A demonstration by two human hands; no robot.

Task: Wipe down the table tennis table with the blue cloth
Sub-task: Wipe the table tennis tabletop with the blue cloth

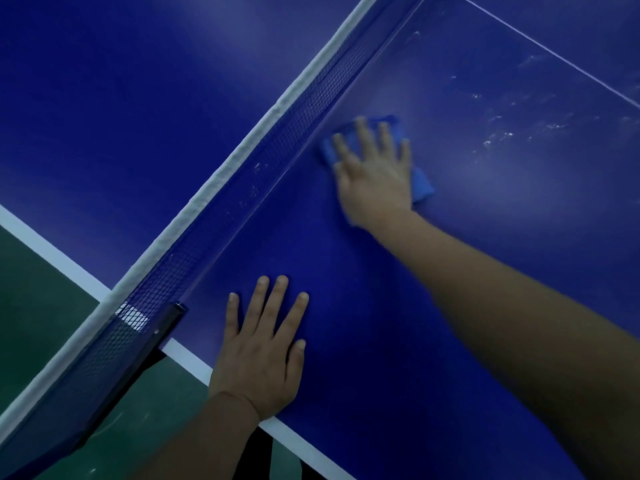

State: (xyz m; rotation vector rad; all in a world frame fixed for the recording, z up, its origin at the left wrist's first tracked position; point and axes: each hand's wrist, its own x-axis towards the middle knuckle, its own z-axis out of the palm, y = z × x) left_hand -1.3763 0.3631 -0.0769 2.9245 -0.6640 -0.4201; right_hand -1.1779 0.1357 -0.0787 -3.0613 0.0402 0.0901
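Observation:
The blue table tennis table point(398, 323) fills most of the view, with a white line along its near side edge. My right hand point(375, 171) lies flat with spread fingers on the blue cloth point(423, 184), pressing it onto the table close to the net. The cloth shows beyond my fingertips and beside my palm; the rest is hidden under the hand. My left hand point(263, 348) rests flat on the table by the side edge, fingers straight, holding nothing. White smears and specks point(502, 133) mark the surface to the right of the cloth.
The net point(242, 174) with its white top band runs diagonally from the lower left to the top centre. Its dark post and clamp point(145, 341) sit at the table edge left of my left hand. Green floor point(41, 306) lies beyond the edge. A thin white centre line point(554, 57) crosses the upper right.

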